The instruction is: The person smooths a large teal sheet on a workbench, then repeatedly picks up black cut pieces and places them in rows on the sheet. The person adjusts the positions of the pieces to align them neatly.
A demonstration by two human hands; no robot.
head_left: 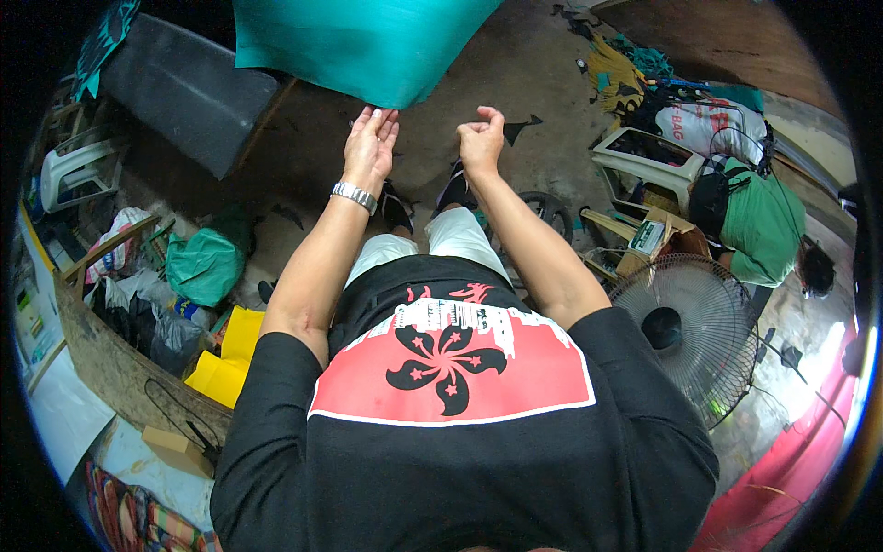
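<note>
A large smooth teal sheet (359,46) bulges down from the top edge of the view, narrowing to a rounded lower end. My left hand (371,147), palm up with a metal watch on the wrist, has its fingertips at that lower edge. The thumb and fingers close on the sheet, though their very tips are partly hidden. To the right, apart from the sheet, my right hand (481,145) is held in the air with its fingers curled in. Whatever it may hold is hidden. A dark scrap (521,129) lies on the floor beyond it.
A dark grey panel (189,87) leans at upper left near a white plastic stool (78,175). Bags and a yellow sheet (225,359) fill the lower left. On the right stand a fan (685,331) and another stool (648,166); a person in green (759,221) bends nearby.
</note>
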